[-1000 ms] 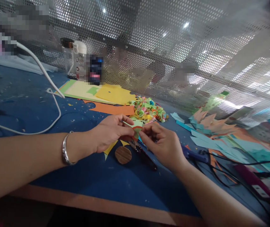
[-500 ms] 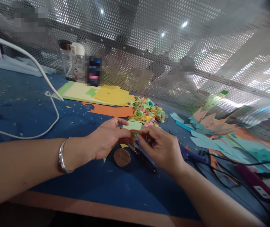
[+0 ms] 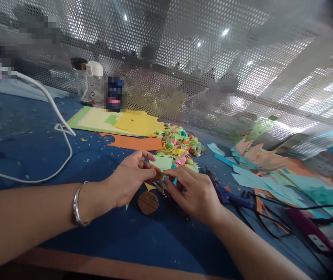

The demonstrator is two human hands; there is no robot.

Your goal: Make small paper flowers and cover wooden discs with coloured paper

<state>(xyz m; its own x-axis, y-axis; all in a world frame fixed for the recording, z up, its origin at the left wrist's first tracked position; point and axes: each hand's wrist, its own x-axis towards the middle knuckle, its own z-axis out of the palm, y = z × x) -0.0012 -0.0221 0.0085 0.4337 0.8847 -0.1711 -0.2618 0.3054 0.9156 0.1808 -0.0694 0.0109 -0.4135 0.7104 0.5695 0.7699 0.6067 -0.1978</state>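
Both hands — left hand (image 3: 129, 177), right hand (image 3: 194, 190) — pinch a pale green paper piece (image 3: 163, 162) (wooden disc (image 3: 148, 202) just below); bare blue table (image 3: 32, 147) lies leftward.

Table: I sit at a table (image 3: 23, 144) with a dark blue top, speckled with small scraps.
Edge: the near edge (image 3: 96, 265) in front of me is a bare brown strip.
Screen: a perforated metal screen (image 3: 183, 58) runs along the table's far side.
Light: daylight comes pale through the holes on the right; small bright spots (image 3: 225, 32) glint higher up.
Beyond: what's behind the screen is too blurred to tell.
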